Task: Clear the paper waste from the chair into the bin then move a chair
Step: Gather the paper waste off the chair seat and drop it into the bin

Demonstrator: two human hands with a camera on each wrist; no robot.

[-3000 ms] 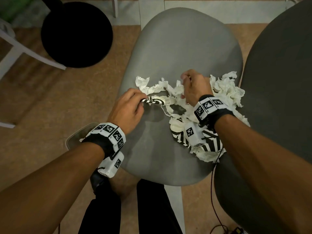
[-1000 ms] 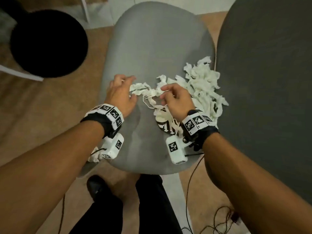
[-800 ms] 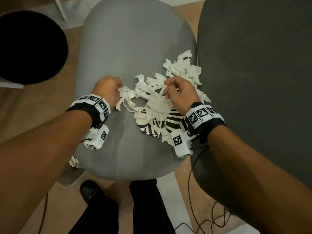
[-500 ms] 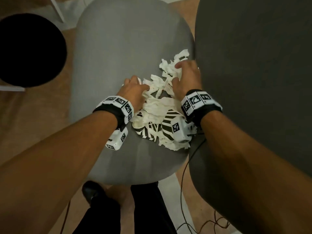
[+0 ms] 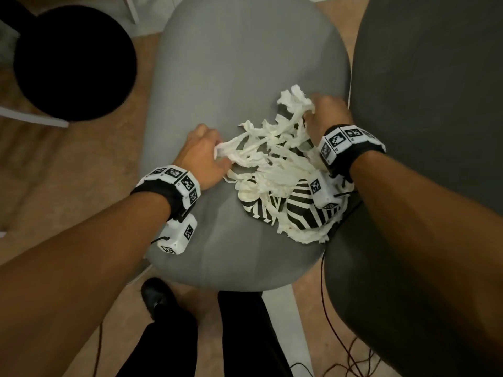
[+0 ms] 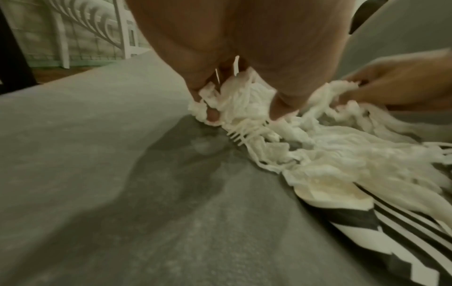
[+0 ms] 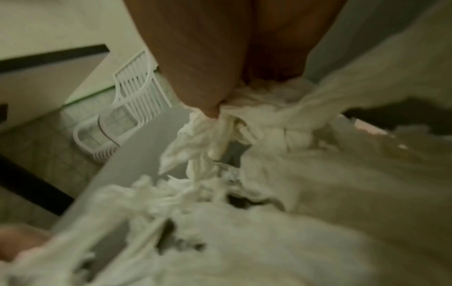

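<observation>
Here, torn white tissue-like paper strips (image 5: 272, 159) and black-and-white striped sheets (image 5: 302, 210) lie on the smooth grey rounded chair seat (image 5: 239, 63). The left hand (image 5: 201, 156) and right hand (image 5: 325, 115) each clutch strips in curled fingers. Only the left wrist view reveals a white plastic fork (image 6: 240, 134) among the strips.

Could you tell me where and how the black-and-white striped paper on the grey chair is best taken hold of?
Probably by the striped paper's near edge, from the person's side. It lies flat on the chair with white shreds over its far part, so only the near stripes are bare.
</observation>
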